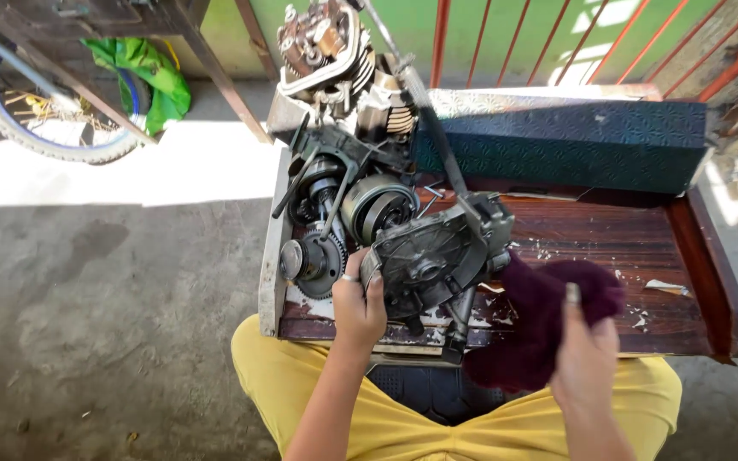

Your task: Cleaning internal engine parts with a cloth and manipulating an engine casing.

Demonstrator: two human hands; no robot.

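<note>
The fingers of the left hand [359, 309] are curled shut round the near-left rim of a grey cast-metal engine side cover [427, 260], which is held tilted up on edge over the near part of a dark reddish wooden tray-like table [694, 256]. The right hand [585, 358] is closed on a bunched dark maroon cloth [540, 320] — the cloth touches the cover's right side. Just left of the cover lie a toothed steel gear on its shaft [311, 260] and a round grey clutch drum [377, 207], crowding that edge; behind them rises the finned grey motorcycle engine block [335, 60]. The table's right half is open wood with pale scraps, bounded by a raised lip. A dark teal patterned box [574, 141] closes off the back. The person's yellow-clad lap [403, 427] sits under the near edge. On the concrete floor [87, 324] at far left stand a bicycle wheel [44, 119] and a green bag [151, 77] — well apart from the hands.
</note>
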